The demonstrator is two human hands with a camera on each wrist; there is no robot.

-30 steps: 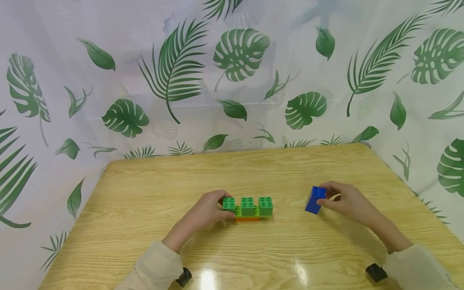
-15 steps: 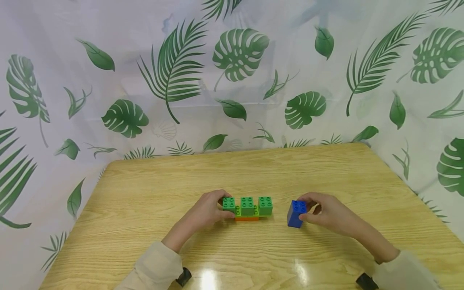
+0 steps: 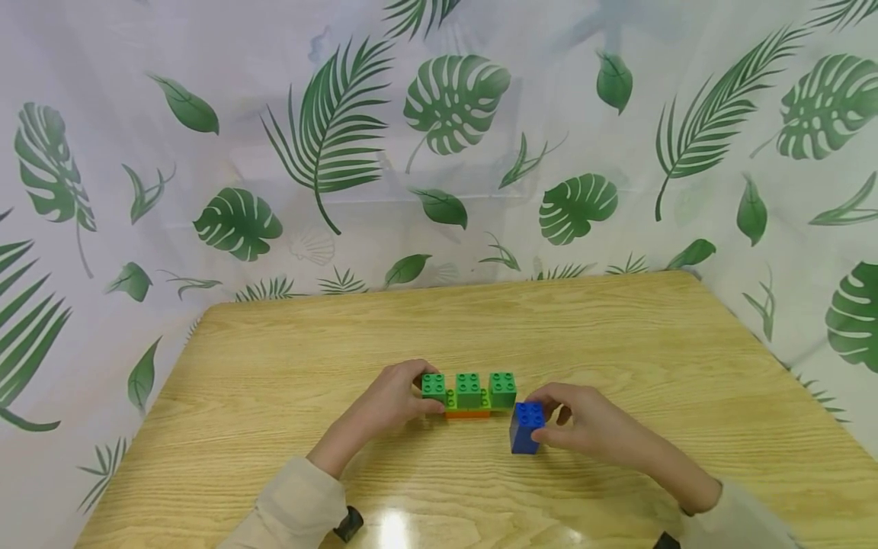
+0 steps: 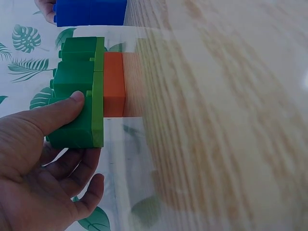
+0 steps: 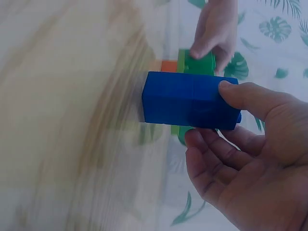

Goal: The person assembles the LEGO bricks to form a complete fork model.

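My left hand (image 3: 392, 398) grips the left end of a toy brick assembly, thumb in front and fingers behind. Three dark green bricks (image 3: 469, 390) stand spaced along a lime green plate (image 4: 97, 96), which sits on an orange brick (image 4: 114, 84). Between thumb and fingers, my right hand (image 3: 583, 421) pinches a blue brick stack (image 3: 526, 428), two bricks joined, studs up. That stack is just right and in front of the assembly's right end. In the right wrist view it hides much of the green assembly; whether they touch, I cannot tell.
A wooden table (image 3: 329, 328) lies under both hands. Behind it and at its sides hangs a white cloth (image 3: 507, 229) printed with green leaves.
My right hand has carried the blue brick stack left and toward the front, close to the green assembly. The left hand and the assembly have stayed in place.
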